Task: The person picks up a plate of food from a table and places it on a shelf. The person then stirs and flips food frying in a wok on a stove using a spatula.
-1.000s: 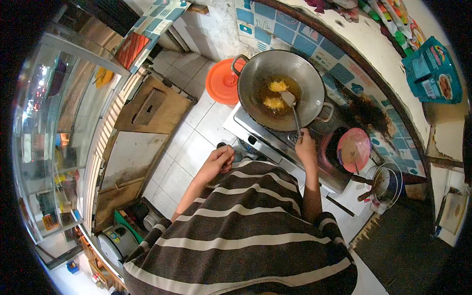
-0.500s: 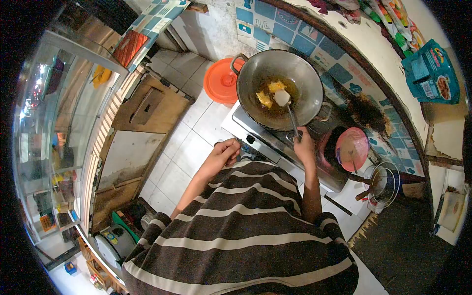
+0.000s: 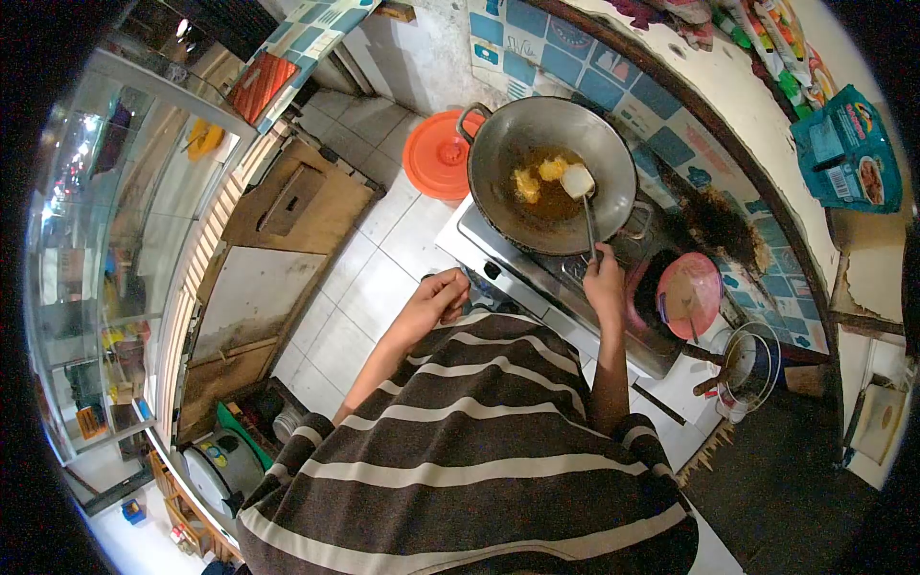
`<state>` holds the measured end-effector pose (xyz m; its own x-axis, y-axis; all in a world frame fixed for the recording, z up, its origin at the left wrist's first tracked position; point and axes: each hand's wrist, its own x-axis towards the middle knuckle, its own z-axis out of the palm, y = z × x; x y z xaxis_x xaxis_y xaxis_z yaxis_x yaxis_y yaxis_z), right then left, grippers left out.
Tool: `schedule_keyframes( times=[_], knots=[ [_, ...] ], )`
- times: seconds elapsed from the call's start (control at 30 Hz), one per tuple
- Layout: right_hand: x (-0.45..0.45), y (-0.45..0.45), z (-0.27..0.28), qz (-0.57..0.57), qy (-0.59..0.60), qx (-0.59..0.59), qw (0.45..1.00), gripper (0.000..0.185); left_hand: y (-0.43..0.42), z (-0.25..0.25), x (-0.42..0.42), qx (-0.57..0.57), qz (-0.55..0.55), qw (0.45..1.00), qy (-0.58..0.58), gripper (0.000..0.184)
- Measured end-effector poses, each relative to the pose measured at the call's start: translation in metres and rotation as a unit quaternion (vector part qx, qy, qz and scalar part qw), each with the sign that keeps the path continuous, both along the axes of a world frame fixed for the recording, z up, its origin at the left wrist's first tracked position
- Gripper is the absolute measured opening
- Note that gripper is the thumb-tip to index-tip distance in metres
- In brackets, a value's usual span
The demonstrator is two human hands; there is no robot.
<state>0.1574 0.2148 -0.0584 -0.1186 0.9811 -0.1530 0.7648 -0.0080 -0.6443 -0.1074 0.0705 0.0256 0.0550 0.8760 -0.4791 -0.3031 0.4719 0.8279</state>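
Right hand (image 3: 605, 278): I see its fingers wrapped around the handle of the metal spatula (image 3: 578, 182).
Spatula blade: inside the wok (image 3: 616, 163), just beside 1 fritter; contact I cannot tell.
Golden fritters (image 3: 553, 170): 2, in oil near the wok's middle.
Wok: on the stove (image 3: 561, 283).
Left hand (image 3: 441, 295): fingers curled together, near the striped shirt (image 3: 470, 412).

The spatula (image 3: 590, 222) runs forward from the right hand's (image 3: 604, 280) grip into the wok (image 3: 506, 129), its blade right of two fritters (image 3: 553, 170). Ahead, the wok stands on the stove (image 3: 644, 337); rightward sits a bowl (image 3: 686, 295). Leftward are the left hand (image 3: 439, 297) and, farther forward, a lidded bucket (image 3: 433, 158).
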Motion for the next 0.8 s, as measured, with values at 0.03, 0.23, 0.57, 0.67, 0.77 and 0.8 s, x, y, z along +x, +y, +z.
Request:
schedule_keyframes(
  times=[0.03, 0.23, 0.57, 0.67, 0.77, 0.8],
  knots=[
    [0.0, 0.0, 0.001, 0.004, -0.004, -0.001, 1.0, 0.032, 0.0, 0.0, 0.0, 0.004, -0.001, 1.0, 0.005, 0.029],
    [-0.004, -0.001, -0.017, 0.019, 0.022, -0.021, 0.999, 0.028, 0.002, 0.003, 0.002, -0.002, 0.002, 1.0, 0.012, 0.029],
    [-0.025, 0.001, 0.03, -0.067, 0.417, -0.349, 0.837, 0.031, -0.011, 0.005, -0.002, -0.016, 0.084, 0.996, 0.013, 0.031],
    [-0.035, 0.0, 0.037, -0.042, 0.439, -0.339, 0.831, 0.032, -0.009, 0.014, -0.007, -0.064, 0.108, 0.99, 0.067, 0.03],
    [-0.051, -0.006, 0.042, -0.039, 0.454, -0.321, 0.83, 0.033, -0.003, -0.001, -0.024, -0.026, 0.134, 0.989, 0.059, 0.041],
    [-0.055, -0.008, 0.043, -0.038, 0.457, -0.317, 0.83, 0.034, 0.0, -0.01, -0.03, -0.008, 0.145, 0.988, 0.059, 0.046]
  ],
)
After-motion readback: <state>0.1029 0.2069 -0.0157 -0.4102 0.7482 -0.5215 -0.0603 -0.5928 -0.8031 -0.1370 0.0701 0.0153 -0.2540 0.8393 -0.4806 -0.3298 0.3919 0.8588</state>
